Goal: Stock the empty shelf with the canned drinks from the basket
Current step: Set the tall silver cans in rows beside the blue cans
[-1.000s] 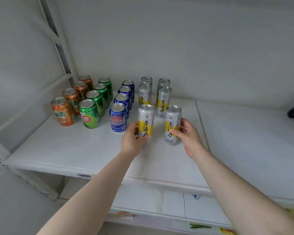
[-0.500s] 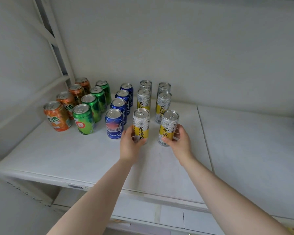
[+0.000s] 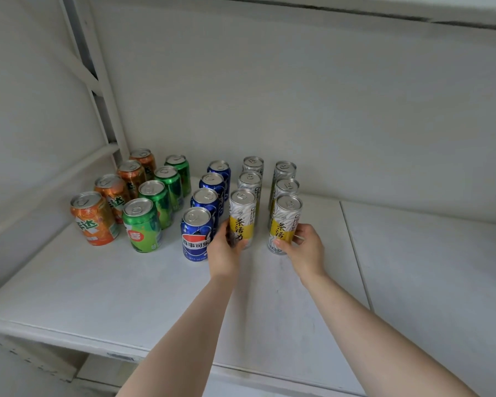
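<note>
From the head camera we see our left hand (image 3: 224, 250) wrapped round one tall silver-and-yellow can (image 3: 242, 217) and our right hand (image 3: 305, 247) gripping its neighbour (image 3: 284, 223), both upright at the front of their rows on the white shelf (image 3: 126, 287), beside the blue cans (image 3: 196, 233). We judge them rigid, smooth, likely slippery and top-heavy, best held low around the body. The basket is out of sight.
</note>
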